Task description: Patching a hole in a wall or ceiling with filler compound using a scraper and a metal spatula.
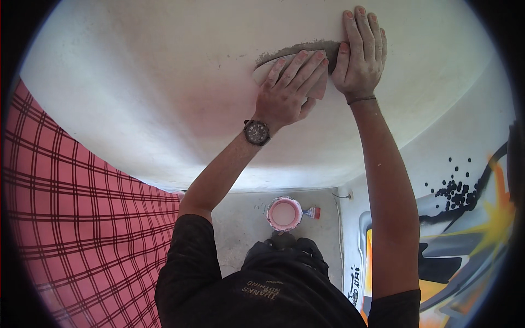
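My left hand [286,90] presses a pale pinkish flat sheet [320,87] against the white wall [164,71], fingers spread over it and thumb at its lower edge. A rough grey patch [334,47] on the wall shows around the sheet's top and right. Just to the right, my right hand [362,60] lies flat on the wall with long, straight fingers, its thumb at the patch's edge. Both hands look dusty. What the sheet is made of I cannot tell.
Below are a pink-rimmed bucket [284,214] of pale liquid and a brush [311,213] on the grey floor [235,240], near my feet. Pink checked fabric [82,208] spans the left. A wall with spray-painted art [454,218] is on the right, with a thin cable beside it.
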### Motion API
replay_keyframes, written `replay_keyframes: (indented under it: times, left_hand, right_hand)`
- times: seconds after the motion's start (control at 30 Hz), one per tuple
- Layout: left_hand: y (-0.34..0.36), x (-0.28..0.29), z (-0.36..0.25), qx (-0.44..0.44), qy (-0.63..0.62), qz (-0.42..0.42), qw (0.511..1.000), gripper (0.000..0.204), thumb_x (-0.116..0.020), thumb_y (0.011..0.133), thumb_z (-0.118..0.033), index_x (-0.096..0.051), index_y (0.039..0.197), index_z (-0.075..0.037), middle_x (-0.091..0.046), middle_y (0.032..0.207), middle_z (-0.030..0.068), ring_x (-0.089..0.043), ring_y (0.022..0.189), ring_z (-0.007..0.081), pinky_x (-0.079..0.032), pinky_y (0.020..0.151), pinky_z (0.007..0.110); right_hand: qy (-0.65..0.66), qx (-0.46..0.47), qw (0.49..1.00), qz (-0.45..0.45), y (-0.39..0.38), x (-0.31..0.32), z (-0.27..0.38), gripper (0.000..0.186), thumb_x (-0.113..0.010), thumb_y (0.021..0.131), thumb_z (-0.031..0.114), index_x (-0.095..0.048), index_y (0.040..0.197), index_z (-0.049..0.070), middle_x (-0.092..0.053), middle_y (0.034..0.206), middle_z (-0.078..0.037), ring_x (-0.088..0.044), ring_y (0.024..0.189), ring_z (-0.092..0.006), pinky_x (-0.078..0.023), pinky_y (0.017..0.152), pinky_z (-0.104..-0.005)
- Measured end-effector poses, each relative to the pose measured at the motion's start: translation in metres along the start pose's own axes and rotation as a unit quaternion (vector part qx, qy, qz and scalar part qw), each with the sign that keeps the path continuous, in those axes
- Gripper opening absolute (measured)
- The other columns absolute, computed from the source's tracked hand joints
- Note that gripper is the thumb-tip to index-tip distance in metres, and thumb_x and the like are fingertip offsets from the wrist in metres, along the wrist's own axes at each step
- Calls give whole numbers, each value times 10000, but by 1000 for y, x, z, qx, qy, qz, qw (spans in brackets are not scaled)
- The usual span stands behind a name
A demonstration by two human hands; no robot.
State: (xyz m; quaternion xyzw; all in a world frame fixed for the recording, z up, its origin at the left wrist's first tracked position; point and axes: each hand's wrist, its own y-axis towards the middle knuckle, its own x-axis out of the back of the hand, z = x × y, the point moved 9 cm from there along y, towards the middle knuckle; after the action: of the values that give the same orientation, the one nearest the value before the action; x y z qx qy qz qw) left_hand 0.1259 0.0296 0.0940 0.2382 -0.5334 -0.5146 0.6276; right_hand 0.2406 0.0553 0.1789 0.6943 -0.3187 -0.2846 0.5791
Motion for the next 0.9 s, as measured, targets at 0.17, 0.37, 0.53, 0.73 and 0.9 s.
replay_keyframes:
  times: [0.17, 0.37, 0.53, 0.73, 0.9]
  left_hand:
    - [2, 2, 2, -3, -8, -14, 1000, 675, -618, 844, -356, -457, 1490, -243, -380, 1579, -69, -323, 1459, 149, -175, 1235, 425]
    - [2, 2, 5, -9, -20, -8, 1000, 646, -590, 871, -365, -459, 1490, -237, -385, 1577, -66, -339, 1451, 154, -192, 1229, 428]
    - [1, 8, 9, -16, -19, -1, 1000, 639, -580, 880, -363, -458, 1493, -229, -385, 1577, -61, -337, 1452, 153, -188, 1229, 427]
    - [2, 10, 12, -26, -8, 15, 1000, 612, -583, 891, -366, -484, 1478, -222, -410, 1561, -31, -329, 1457, 174, -160, 1222, 448]
    - [11, 10, 9, 41, -6, -8, 999, 637, -583, 887, -366, -451, 1497, -239, -377, 1580, -62, -310, 1461, 141, -160, 1233, 415]
  right_hand:
    - [6, 10, 1000, -9, 2, 3, -1, 451, -400, 996, 235, -565, 1403, 134, -525, 1472, -57, -448, 1391, -284, -313, 1157, -472]
    - [-1, -6, 999, 33, 6, 2, -2, 468, -401, 980, 226, -569, 1385, 63, -514, 1473, -126, -441, 1392, -343, -302, 1152, -515]
    - [-30, 39, 998, 43, 10, 3, 7, 500, -450, 977, 166, -466, 1443, -14, -502, 1446, -220, -485, 1344, -378, -377, 1104, -504]
    - [3, -9, 1000, 1, 5, -3, -1, 451, -431, 971, 235, -592, 1385, 156, -548, 1452, -43, -481, 1367, -274, -346, 1135, -479]
    - [4, -1, 1000, 2, 5, -6, 1, 455, -437, 964, 226, -591, 1385, 146, -544, 1457, -45, -474, 1375, -279, -345, 1137, -480]
